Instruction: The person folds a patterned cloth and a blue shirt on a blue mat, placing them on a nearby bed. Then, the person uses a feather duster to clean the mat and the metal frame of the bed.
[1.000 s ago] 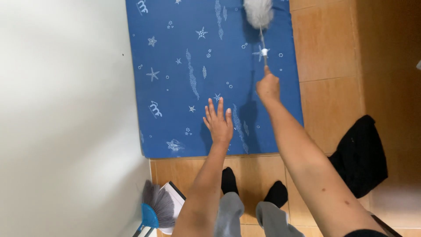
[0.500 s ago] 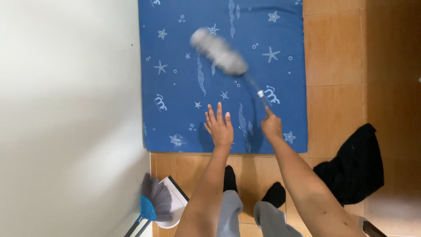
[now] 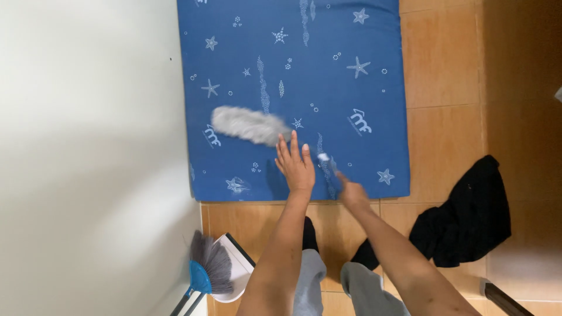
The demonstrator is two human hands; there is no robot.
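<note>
The right hand (image 3: 353, 193) is closed around the handle of a grey fluffy duster (image 3: 249, 125), gripping it near the lower edge of the blue mattress (image 3: 351, 35); the hand is blurred, so the exact finger placement cannot be made out. The left hand (image 3: 295, 165) holds nothing: it is spread open, fingers apart, over the mattress just beside the duster's handle.

The white wall (image 3: 88, 146) fills the whole left side of the view. The blue mattress, printed with pale starfish and seaweed shapes, lies flat on the orange-brown tiled floor (image 3: 445, 117), with its left edge against the wall. The duster's fluffy head lies across the lower left part of the mattress, just left of the left hand's fingertips, and its thin handle runs behind that hand down to the right hand.

A crumpled black garment (image 3: 462, 219) lies on the tiles to the right of the mattress's lower corner, apart from it. Below the mattress, against the wall, a hand broom with grey bristles and a blue neck (image 3: 206, 270) rests in a white dustpan (image 3: 237, 275). The person's feet in black socks (image 3: 309, 233) stand on the tiles between the dustpan and the garment.
</note>
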